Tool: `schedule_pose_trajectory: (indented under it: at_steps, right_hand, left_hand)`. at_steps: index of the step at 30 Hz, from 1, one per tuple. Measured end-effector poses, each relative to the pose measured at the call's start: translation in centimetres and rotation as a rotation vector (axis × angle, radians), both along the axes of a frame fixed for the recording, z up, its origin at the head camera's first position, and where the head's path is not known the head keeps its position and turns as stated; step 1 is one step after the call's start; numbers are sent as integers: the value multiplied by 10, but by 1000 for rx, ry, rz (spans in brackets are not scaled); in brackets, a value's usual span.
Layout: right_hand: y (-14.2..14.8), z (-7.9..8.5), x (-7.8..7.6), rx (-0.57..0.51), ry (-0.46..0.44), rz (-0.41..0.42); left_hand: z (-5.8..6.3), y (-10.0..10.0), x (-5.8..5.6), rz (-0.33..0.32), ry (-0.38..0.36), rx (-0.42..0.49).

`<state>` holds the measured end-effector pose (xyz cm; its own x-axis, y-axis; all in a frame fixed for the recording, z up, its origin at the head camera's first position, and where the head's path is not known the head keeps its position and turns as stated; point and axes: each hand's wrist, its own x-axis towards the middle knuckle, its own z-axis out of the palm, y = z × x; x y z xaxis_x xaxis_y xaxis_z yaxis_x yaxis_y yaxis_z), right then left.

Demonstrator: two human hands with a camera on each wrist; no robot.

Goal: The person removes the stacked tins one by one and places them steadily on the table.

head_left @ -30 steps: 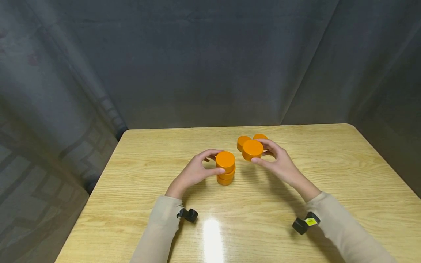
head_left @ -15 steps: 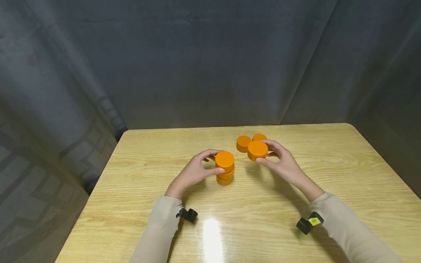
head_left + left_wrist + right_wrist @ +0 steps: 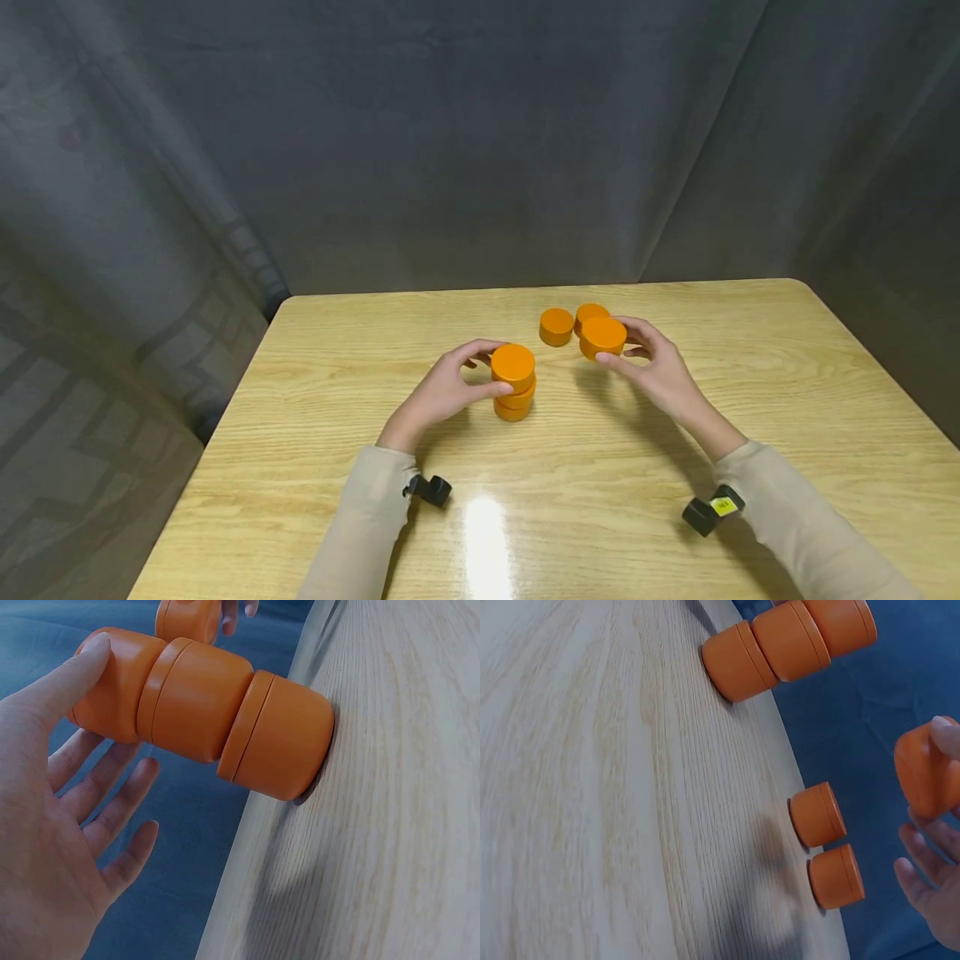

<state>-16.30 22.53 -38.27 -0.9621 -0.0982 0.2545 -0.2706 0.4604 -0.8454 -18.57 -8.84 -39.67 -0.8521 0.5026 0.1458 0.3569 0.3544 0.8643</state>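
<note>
Three orange round lidded jars stand stacked on the table, the lowest jar (image 3: 281, 739) resting on the wood and the middle jar (image 3: 199, 701) above it. My left hand (image 3: 442, 390) pinches the top jar (image 3: 513, 364) from its left side, thumb in front and fingers behind. To the right of the stack, my right hand (image 3: 662, 372) grips another orange jar (image 3: 602, 336) between thumb and fingers, raised above the table. In the right wrist view that jar (image 3: 924, 772) is tilted and partly cut off by the frame edge.
Behind the stack, two more orange jars stand on the table, a left jar (image 3: 557, 327) and a right jar (image 3: 590, 312) partly hidden by the held one. The wooden table (image 3: 360, 333) ends at the back near a dark grey curtain (image 3: 465, 167).
My right hand has moved to the right with its jar, farther from the stack. My left hand and the stack have stayed in place.
</note>
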Motion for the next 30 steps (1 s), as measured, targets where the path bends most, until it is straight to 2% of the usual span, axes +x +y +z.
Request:
schedule_pose_trajectory:
  at_steps: [10, 30]
  right_hand:
    - [9, -1, -1, -1, -22, -56]
    - [28, -2, -13, 100, -56, -119]
  left_hand:
    - [-1, 1, 0, -1, 3, -9]
    - [-4, 4, -2, 8, -4, -17]
